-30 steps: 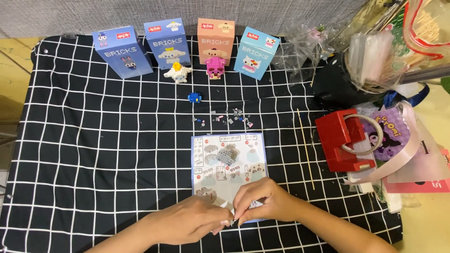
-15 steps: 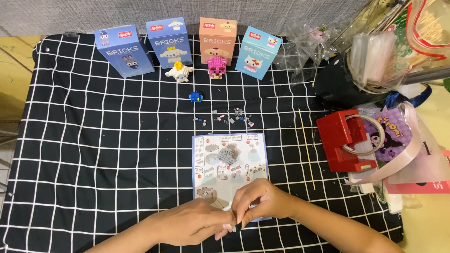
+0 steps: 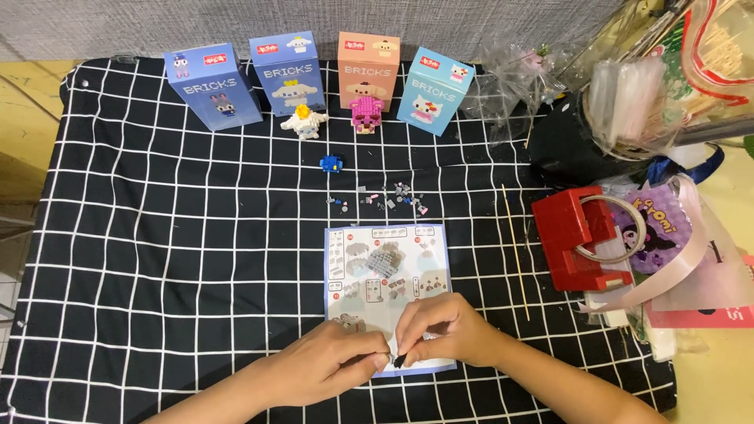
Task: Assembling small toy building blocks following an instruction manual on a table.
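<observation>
Both of your hands have barely shifted since the earlier frames; they stay pressed together over the near end of the instruction sheet [image 3: 386,267], close to the worktop's near edge. Your left hand [image 3: 334,365] is curled, thumb and fingers pinched in toward your right hand [image 3: 440,330], which is also closed down to a pinch. Between the two sets of fingertips sits a tiny dark piece [image 3: 400,360]; which hand truly grips it you cannot tell, since the fingers hide most of it.

The sheet lies flat on the black checked cloth [image 3: 157,259], roughly midway between the left and right edges. Beyond it, toward the far edge, a scatter of small loose bricks [image 3: 385,198] lies near a small blue brick model [image 3: 331,162]. Along the far edge four toy boxes [image 3: 314,78] stand upright in a row, with a white figure [image 3: 304,123] and a pink figure [image 3: 363,115] just before them. At the right edge rests a red tape dispenser [image 3: 577,239], with a thin wooden stick [image 3: 514,251] lying beside it.
</observation>
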